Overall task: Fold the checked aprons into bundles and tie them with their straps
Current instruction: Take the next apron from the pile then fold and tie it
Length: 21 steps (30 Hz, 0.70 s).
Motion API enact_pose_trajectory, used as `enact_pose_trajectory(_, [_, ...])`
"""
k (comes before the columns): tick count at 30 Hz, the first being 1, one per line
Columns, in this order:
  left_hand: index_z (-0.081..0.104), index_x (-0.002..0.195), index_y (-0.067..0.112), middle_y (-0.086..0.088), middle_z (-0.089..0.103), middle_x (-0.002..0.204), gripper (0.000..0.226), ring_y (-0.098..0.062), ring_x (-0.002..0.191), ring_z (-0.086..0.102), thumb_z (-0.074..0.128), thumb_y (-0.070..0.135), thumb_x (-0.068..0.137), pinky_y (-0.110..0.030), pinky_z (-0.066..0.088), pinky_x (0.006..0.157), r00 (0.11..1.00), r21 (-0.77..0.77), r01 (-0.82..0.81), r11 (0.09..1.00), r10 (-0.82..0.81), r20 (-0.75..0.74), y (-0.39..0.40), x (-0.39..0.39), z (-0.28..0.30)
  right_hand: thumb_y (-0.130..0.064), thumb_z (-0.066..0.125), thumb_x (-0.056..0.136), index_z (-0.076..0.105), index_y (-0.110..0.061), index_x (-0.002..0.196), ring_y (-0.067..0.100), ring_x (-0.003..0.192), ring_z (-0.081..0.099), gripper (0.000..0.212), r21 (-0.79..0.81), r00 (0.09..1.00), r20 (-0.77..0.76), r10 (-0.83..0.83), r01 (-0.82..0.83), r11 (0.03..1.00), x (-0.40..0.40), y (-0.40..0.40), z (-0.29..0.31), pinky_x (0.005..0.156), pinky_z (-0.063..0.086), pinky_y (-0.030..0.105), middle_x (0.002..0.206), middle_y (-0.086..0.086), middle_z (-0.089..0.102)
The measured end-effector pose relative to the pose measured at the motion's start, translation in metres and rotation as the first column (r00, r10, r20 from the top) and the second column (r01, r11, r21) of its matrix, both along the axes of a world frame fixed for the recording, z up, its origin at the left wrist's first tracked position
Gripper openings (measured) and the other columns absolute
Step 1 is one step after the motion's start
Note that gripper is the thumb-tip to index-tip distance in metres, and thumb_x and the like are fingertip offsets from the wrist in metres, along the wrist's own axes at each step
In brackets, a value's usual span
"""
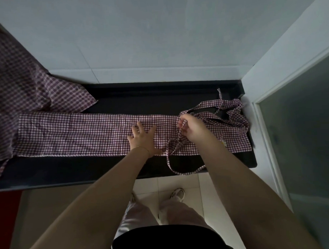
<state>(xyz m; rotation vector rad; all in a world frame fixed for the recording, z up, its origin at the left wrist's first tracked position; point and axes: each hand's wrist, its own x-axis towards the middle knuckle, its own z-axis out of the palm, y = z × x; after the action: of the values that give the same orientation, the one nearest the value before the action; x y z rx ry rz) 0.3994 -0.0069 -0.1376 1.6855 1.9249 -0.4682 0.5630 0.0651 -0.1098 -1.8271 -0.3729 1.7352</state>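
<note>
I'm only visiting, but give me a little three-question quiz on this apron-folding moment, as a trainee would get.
1. True or false: the left hand lies flat with spread fingers on the folded apron.
2. What does the right hand hold? A) a strap B) a shoe C) nothing
3. Fill in: the folded apron lies as a long strip on the dark ____.

Key: 1 true; 2 A; 3 counter. A second checked apron lies heaped at the left, not yet folded.
</note>
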Motion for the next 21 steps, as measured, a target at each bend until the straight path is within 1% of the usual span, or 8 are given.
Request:
enact_pose_trajectory(4, [-0.001, 0.156, 0.034, -0.024, -0.015, 0.161, 0.113, -0.048, 0.147, -0.004, 0.072, 0.066, 0.074, -0.062, 0.019, 0.115, 1.0, -0.033, 0.008, 0.999, -0.008, -0.003, 0.003, 0.003, 0.001, -0.011, 0.054, 0.099, 0.059, -0.008, 0.088, 0.019, 0.072, 0.061, 0.012, 0.151, 0.941, -0.257, -0.218, 0.262, 0.953, 0.019, 0.027, 0.047, 0.077, 0.051, 0.03, 0.073, 0.007, 0.06])
enact_pose_trajectory(7, [-0.001, 0.155, 0.034, -0.024, -0.016, 0.16, 0.114, -0.049, 0.147, -0.005, 0.071, 0.067, 0.073, -0.062, 0.019, 0.115, 1.0, -0.047, -0.001, 0.999, 0.001, -0.002, 0.004, 0.002, 0.001, -0.016, 0.05, 0.102, 0.057, -0.006, 0.091, 0.021, 0.07, 0.06, 0.016, 0.253, 0.939, -0.276, -0.203, 0.275, 0.927, 0.031, 0.043, 0.086, 0.078, 0.053, 0.034, 0.073, 0.009, 0.061])
enact_pose_trajectory(9, [-0.001, 0.155, 0.034, -0.024, -0.016, 0.16, 0.114, -0.049, 0.147, -0.006, 0.071, 0.068, 0.073, -0.062, 0.019, 0.116, 1.0, -0.05, -0.005, 0.999, 0.005, 0.004, 0.005, 0.003, 0.002, -0.018, 0.048, 0.103, 0.057, -0.008, 0.093, 0.017, 0.058, 0.053, 0.017, 0.329, 0.976, -0.158, -0.152, 0.197, 0.923, 0.038, 0.052, 0.102, 0.054, 0.046, 0.028, 0.066, 0.006, 0.058])
enact_pose_trajectory(11, [0.0, 0.155, 0.034, -0.024, -0.016, 0.16, 0.113, -0.049, 0.147, -0.006, 0.071, 0.067, 0.074, -0.062, 0.019, 0.116, 1.0, -0.048, -0.004, 0.999, 0.004, 0.008, 0.005, 0.004, 0.002, -0.019, 0.04, 0.104, 0.057, -0.008, 0.106, 0.015, 0.056, 0.048, 0.02, 0.379, 0.972, 0.223, -0.067, -0.024, 0.925, 0.043, 0.052, 0.106, 0.045, 0.034, 0.027, 0.074, 0.007, 0.057])
enact_pose_trajectory(12, [0.0, 0.155, 0.034, -0.024, -0.016, 0.16, 0.113, -0.049, 0.147, -0.005, 0.071, 0.067, 0.074, -0.062, 0.019, 0.116, 1.0, -0.045, -0.001, 0.999, 0.001, 0.006, 0.005, 0.004, 0.003, -0.019, 0.037, 0.105, 0.055, -0.006, 0.117, 0.018, 0.064, 0.053, 0.025, 0.348, 0.873, 0.488, 0.014, -0.209, 0.914, 0.047, 0.048, 0.103, 0.05, 0.035, 0.028, 0.086, 0.009, 0.06])
enact_pose_trajectory(14, [0.001, 0.155, 0.034, -0.025, -0.016, 0.16, 0.113, -0.049, 0.147, -0.005, 0.072, 0.066, 0.074, -0.062, 0.02, 0.115, 1.0, -0.042, 0.0, 0.999, 0.0, 0.0, 0.005, 0.005, 0.003, -0.014, 0.039, 0.104, 0.047, -0.003, 0.133, 0.029, 0.1, 0.061, 0.032, 0.079, 0.447, 0.868, 0.216, -0.555, 0.828, 0.058, 0.032, 0.092, 0.074, 0.043, 0.03, 0.118, 0.015, 0.061])
enact_pose_trajectory(17, [0.001, 0.155, 0.033, -0.026, -0.015, 0.16, 0.113, -0.05, 0.147, -0.004, 0.072, 0.066, 0.073, -0.063, 0.021, 0.114, 1.0, -0.045, 0.006, 0.999, -0.006, -0.005, 0.006, 0.006, 0.003, -0.016, 0.044, 0.103, 0.043, -0.002, 0.144, 0.036, 0.131, 0.048, 0.043, -0.544, -0.094, 0.725, 0.683, -0.686, 0.482, 0.075, -0.005, 0.072, 0.107, 0.039, 0.042, 0.147, 0.019, 0.046])
enact_pose_trajectory(21, [0.002, 0.155, 0.032, -0.027, -0.014, 0.159, 0.114, -0.05, 0.146, -0.003, 0.073, 0.066, 0.072, -0.063, 0.022, 0.114, 1.0, -0.045, 0.013, 0.999, -0.014, -0.01, 0.009, 0.007, 0.003, -0.014, 0.045, 0.103, 0.039, 0.002, 0.144, 0.037, 0.137, 0.04, 0.045, -0.794, -0.143, 0.393, 0.908, -0.551, 0.257, 0.075, -0.04, 0.061, 0.115, 0.034, 0.043, 0.15, 0.021, 0.038])
